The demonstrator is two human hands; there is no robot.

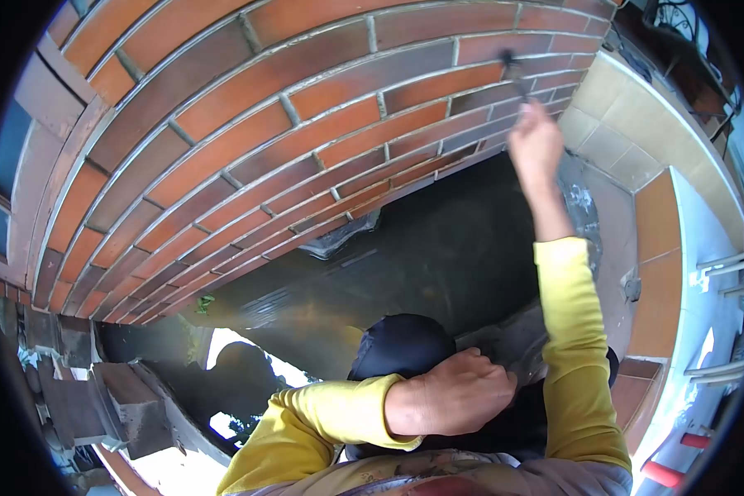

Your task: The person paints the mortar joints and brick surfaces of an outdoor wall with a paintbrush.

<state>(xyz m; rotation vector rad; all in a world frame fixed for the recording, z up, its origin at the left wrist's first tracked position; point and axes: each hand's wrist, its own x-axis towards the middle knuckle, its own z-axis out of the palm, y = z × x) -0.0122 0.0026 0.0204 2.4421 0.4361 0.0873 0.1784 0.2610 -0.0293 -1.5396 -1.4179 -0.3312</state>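
Observation:
My right hand [536, 145] is raised against the red brick wall [248, 124] and grips a small dark tool [512, 68], whose tip touches a mortar joint near the wall's upper right. My left hand [455, 395], in a yellow sleeve, rests low in the view with its fingers curled. It lies against a dark rounded shape [401, 343] and a grey edge beside it. Whether anything is inside that hand is hidden.
Below the wall lies a dark, wet-looking reflective surface [405, 256]. Beige and orange tiles [628, 149] run along the right. Loose bricks [124, 405] sit at lower left. White metal rails [719, 269] and red items [665, 473] stand at the far right.

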